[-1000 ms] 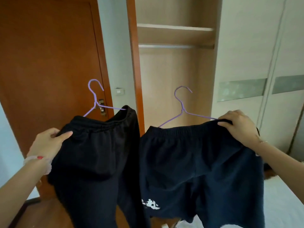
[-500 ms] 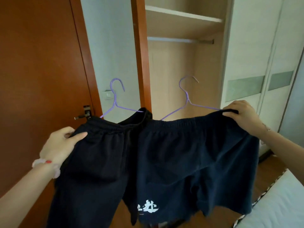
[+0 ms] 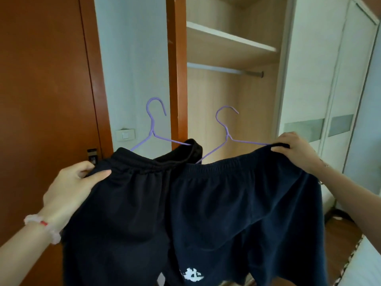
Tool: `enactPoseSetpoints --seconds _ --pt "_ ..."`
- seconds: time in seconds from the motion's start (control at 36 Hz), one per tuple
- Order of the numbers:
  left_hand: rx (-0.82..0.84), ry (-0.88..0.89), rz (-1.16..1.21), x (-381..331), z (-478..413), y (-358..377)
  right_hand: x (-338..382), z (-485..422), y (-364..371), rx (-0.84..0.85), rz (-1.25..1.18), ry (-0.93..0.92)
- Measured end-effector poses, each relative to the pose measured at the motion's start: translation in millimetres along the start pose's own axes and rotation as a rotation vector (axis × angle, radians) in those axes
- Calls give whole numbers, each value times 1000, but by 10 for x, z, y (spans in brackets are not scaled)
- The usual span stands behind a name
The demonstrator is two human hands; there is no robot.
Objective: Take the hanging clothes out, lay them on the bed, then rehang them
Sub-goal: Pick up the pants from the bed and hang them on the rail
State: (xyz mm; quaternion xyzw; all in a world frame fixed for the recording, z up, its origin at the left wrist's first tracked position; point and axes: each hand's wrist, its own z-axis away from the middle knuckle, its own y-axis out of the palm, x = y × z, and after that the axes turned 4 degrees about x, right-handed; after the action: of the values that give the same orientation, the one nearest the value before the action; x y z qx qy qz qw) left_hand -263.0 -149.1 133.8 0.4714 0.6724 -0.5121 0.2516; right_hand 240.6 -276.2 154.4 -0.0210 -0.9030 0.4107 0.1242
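- Our left hand (image 3: pixel 70 186) grips the waistband corner of the black garment (image 3: pixel 123 213), thumb on the front and fingers curled behind. Its left hanger (image 3: pixel 153 120) stands up above the waistband.
- Our right hand (image 3: pixel 294 149) pinches the far corner of the navy shorts (image 3: pixel 237 203), fingers curled over the top edge. Whether they also catch the wire of the right hanger (image 3: pixel 225 124) is hidden by the cloth.
- Both garments hang in the air before the open wardrobe, overlapping at the middle and well below the rail (image 3: pixel 224 69).
- The rail is bare, so we judge that rehanging is the step in hand. We should lift one hanger at a time, keep each waistband taut so it cannot slide off the wire, and tip the hook over the rail before letting go.
- The orange post (image 3: pixel 176 69) stands right behind the left hanger, which must travel right to clear it.
- The shelf (image 3: pixel 226 38) sits just above the rail, so the gap for the hooks is narrow.
- The white sliding door (image 3: pixel 309 79) bounds the opening on the right, and the bed (image 3: pixel 367 263) lies low at the right edge, apart from the lift path.
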Motion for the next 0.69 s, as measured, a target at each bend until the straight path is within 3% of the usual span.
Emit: enactPoseSetpoints --seconds 0.19,0.47,0.69 --pt "78 -10 64 -364 -440 695 -645 -261 46 -71 -23 44" --pt "200 -73 371 -871 -1155 1914 -1608 -636 49 -179 76 144" --pt "233 -113 413 -1136 -1493 2517 -1999 -763 130 -223 90 214"
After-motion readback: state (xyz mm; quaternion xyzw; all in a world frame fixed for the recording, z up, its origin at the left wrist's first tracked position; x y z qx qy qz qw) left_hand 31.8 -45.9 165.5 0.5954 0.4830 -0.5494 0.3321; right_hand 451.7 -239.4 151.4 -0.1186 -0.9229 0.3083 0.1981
